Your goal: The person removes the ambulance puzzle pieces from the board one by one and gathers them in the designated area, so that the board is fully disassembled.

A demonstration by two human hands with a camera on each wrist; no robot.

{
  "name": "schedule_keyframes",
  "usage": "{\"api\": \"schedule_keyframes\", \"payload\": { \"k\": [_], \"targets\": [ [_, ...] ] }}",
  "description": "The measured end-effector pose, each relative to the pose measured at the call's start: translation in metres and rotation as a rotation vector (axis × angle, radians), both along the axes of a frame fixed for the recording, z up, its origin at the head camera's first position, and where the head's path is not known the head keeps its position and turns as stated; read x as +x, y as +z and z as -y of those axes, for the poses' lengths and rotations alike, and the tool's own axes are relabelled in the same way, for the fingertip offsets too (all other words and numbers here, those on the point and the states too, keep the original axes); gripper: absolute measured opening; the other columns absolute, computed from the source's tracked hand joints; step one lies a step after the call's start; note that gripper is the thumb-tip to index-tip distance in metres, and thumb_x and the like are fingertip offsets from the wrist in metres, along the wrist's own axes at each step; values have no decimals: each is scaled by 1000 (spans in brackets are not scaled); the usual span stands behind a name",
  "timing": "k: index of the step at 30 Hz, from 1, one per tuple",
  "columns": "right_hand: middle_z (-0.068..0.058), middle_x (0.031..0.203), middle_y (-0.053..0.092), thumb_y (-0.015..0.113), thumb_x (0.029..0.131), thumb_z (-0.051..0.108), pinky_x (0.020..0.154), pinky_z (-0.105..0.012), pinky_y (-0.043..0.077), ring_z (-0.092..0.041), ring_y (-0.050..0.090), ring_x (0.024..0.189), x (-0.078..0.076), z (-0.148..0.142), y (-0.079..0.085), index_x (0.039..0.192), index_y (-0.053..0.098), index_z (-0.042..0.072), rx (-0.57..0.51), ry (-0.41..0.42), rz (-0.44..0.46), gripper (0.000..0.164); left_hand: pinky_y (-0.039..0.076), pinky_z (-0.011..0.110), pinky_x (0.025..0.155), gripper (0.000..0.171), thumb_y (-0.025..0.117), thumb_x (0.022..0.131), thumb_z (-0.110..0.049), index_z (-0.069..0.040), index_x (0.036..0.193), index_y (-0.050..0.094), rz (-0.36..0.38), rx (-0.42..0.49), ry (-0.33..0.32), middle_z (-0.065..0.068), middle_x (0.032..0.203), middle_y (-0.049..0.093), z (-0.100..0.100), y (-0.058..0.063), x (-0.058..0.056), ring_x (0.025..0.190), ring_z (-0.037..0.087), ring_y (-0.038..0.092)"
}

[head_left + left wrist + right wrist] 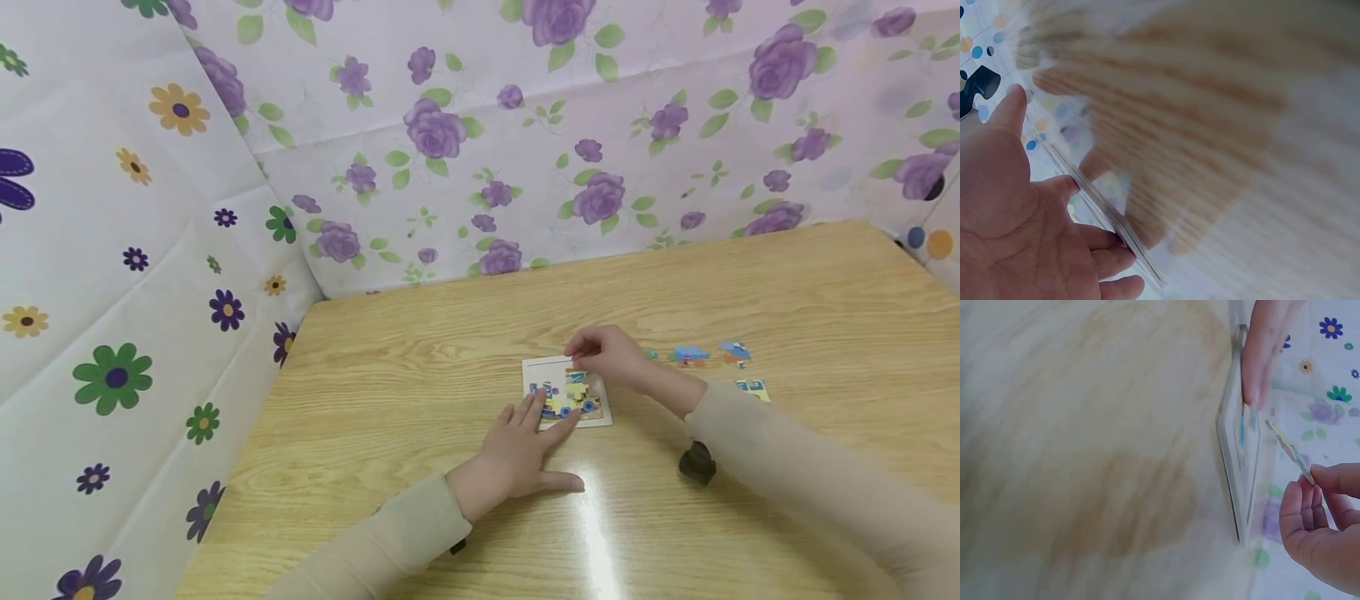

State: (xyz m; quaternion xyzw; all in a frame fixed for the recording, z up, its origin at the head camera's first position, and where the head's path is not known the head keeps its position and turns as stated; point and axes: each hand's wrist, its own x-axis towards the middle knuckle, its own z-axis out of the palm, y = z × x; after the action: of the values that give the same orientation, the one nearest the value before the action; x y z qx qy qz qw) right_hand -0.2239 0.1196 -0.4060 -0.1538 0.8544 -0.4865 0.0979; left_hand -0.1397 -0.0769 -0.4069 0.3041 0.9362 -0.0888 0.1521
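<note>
- Head view: a shallow square puzzle tray (542,361) with a white rim lies flat on the wooden table (405,358), in front of the person and between the two hands.
- Inside the tray, fitted pieces (577,391) form part of a yellow and blue vehicle with blue wheels, mostly in the lower and middle part; pale base shows at the upper left. Fingers cover some of the contents, so the full count cannot be told.
- The left hand (517,454) is spread with straight fingers, some of them resting over the tray's near edge; its thumb points away to the right, outside the tray. It grips nothing.
- The right hand (611,358) pinches one thin puzzle piece (1291,452) between thumb and fingers. In the right wrist view this piece is tilted and apart from the tray; its printed face is too narrow to read.
- The hands are apart from each other, the right at the tray's far right corner.
- Outside the tray, to its right, loose pieces (690,354) in blue and orange lie in a loose row, with a yellow and blue piece (753,389) nearer the right sleeve (757,433).
</note>
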Motion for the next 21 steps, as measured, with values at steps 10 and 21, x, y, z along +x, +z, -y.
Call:
{"api": "schedule_keyframes", "payload": {
  "k": [10, 21],
  "targets": [
    [-15, 99, 66, 62, 90, 4, 73, -23, 50, -18, 59, 87, 7, -39, 17, 101, 65, -4, 25, -5, -4, 14, 21, 44, 117, 85, 37, 83, -78, -40, 152, 8, 17, 1, 15, 16, 159, 9, 0, 1, -2, 147, 28, 13],
    [-19, 101, 65, 60, 90, 4, 70, -27, 53, -14, 59, 84, 18, -72, 28, 102, 63, -6, 53, -1, -1, 16, 20, 44, 118, 85, 37, 82, -78, -39, 152, 7, 17, 4, 9, 16, 159, 7, -1, -3, -1, 147, 29, 12]
  ]
}}
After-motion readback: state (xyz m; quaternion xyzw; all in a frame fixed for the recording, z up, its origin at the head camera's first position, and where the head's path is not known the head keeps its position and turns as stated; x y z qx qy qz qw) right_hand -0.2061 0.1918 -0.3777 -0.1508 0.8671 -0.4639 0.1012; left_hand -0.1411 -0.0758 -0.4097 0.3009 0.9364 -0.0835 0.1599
